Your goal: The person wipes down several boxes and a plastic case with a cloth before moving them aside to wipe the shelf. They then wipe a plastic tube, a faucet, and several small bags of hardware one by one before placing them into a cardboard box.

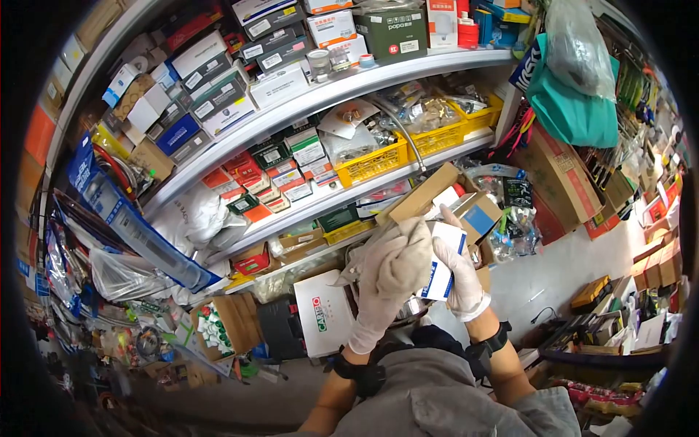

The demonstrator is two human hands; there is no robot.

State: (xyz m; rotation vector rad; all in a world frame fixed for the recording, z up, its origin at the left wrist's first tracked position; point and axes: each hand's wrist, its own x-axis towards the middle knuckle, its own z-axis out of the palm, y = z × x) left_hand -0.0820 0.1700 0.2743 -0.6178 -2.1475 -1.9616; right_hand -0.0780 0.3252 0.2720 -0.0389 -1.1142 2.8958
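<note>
My left hand [380,297], in a thin white glove, is closed on a crumpled beige cloth [408,249]. The cloth bunches over its fingers and hides most of them. My right hand [466,280], gloved too, grips a small white and blue cardboard box [444,240] from its right side, with a fingertip showing at the upper edge. Cloth and box meet side by side in front of my body. Just beyond them stands an opened brown carton [422,193] with a smaller box [480,216] leaning at its right.
A shelf [306,93] crosses ahead, stacked with boxes. Yellow baskets [373,164] of small parts sit on the level below. A white carton [324,313] stands left of my hands. Large brown cartons [557,182] are at the right, and several goods crowd the floor on both sides.
</note>
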